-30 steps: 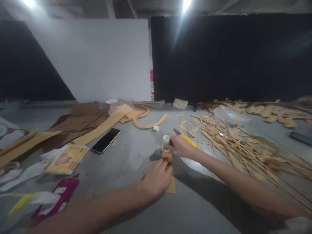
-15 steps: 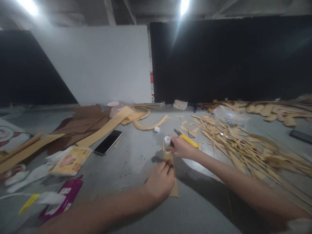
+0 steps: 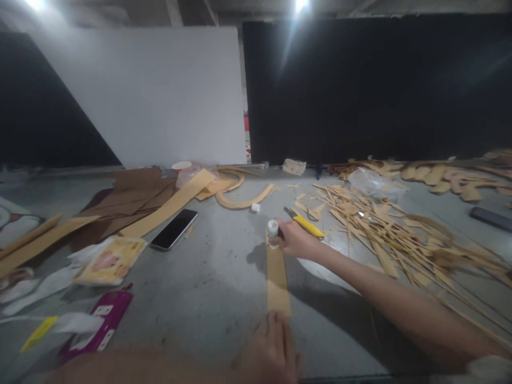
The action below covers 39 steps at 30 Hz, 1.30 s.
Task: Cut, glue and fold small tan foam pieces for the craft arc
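Toward the middle of the desk (image 3: 200, 298), one small bottle (image 3: 272, 228) stands upright at the far end of one flat tan strip (image 3: 277, 277); whether it rests on the strip cannot be told. From the right hand (image 3: 298, 239), the nearer of two, the bottle lies at nine o'clock, pinched between thumb and fingers. The strip's long axis runs from twelve o'clock to six, ending at the left hand (image 3: 272, 346), whose fingers look drawn together; blur hides whether they grip the strip.

Outward from the bottle, one small white piece (image 3: 255, 207), perhaps a cap, sits at eleven o'clock, near one curved tan piece (image 3: 240, 206). One yellow-handled tool (image 3: 308, 225) lies between two and three. One phone (image 3: 175, 229) lies at nine, one yellow packet (image 3: 110, 261) farther out, one purple case (image 3: 118, 310) at eight. Toward three spreads one heap of offcuts (image 3: 382, 232), its pieces too many to count.
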Each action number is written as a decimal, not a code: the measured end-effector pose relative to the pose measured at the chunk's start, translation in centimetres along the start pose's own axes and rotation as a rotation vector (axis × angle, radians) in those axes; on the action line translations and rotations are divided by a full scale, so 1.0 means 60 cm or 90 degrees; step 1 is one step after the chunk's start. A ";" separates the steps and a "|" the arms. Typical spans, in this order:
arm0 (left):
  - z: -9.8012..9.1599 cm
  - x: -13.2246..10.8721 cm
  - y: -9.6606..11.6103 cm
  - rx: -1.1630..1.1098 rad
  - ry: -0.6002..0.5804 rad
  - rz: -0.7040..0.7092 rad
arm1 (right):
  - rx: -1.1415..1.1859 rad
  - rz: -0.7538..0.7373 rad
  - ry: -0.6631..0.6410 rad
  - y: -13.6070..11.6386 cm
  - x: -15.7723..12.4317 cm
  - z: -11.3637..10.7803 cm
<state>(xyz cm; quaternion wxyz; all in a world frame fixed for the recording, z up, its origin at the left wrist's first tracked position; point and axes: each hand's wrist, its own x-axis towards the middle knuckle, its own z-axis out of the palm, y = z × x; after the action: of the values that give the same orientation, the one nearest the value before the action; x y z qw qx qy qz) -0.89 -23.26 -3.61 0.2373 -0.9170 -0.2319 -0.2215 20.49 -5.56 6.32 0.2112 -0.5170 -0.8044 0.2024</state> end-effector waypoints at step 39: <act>-0.083 0.045 0.001 -0.059 -0.092 -0.030 | 0.157 0.030 -0.044 -0.097 -0.143 0.053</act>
<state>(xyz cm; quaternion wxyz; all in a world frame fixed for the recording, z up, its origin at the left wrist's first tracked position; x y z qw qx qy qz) -0.19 -25.13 1.70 0.1725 -0.9348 -0.2592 -0.1709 17.65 -15.97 5.74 0.2403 -0.4986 -0.7678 0.3227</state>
